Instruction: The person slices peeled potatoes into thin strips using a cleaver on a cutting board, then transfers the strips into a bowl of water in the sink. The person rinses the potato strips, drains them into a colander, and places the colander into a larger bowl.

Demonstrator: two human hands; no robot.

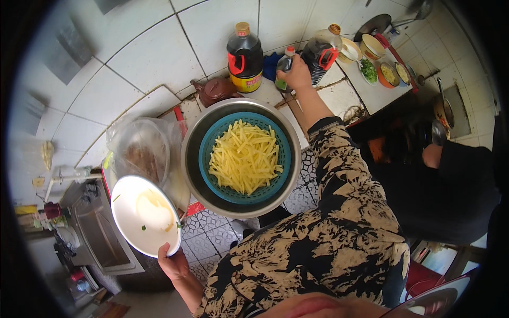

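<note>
Left hand [172, 261], nearest in view, pinches the near rim of a round white plate [144, 214], fingers curled under its edge; the plate is smooth and glossy, smeared with a pale yellowish residue and a few green flecks. Just right of it a large round steel basin [190, 159] sits on the tabletop [339, 95], its metal wall dull and grey. Inside the basin rests a teal plastic colander [283, 159] with a slotted wall, heaped with thin, pale yellow potato strips [245, 156], cut straight and matchstick-shaped. Left of the basin, behind the plate, stands a clear bowl [142, 151] covered by crinkled plastic film, with something brown inside. The patterned tan-and-black sleeve [339, 175] stretches from the near right toward the far side. Beyond the basin squats a small brown teapot [214, 90] of glazed ceramic. At the far edge the right hand [297, 74] closes around a small bottle [285, 66] with a red cap and green label. That bottle stands between two big dark plastic jugs [245, 58], each with a red handle, against the white tiled wall [154, 47]. Farther right, several small bowls [379, 71] of chopped greens and other ingredients stand in a row.
</note>
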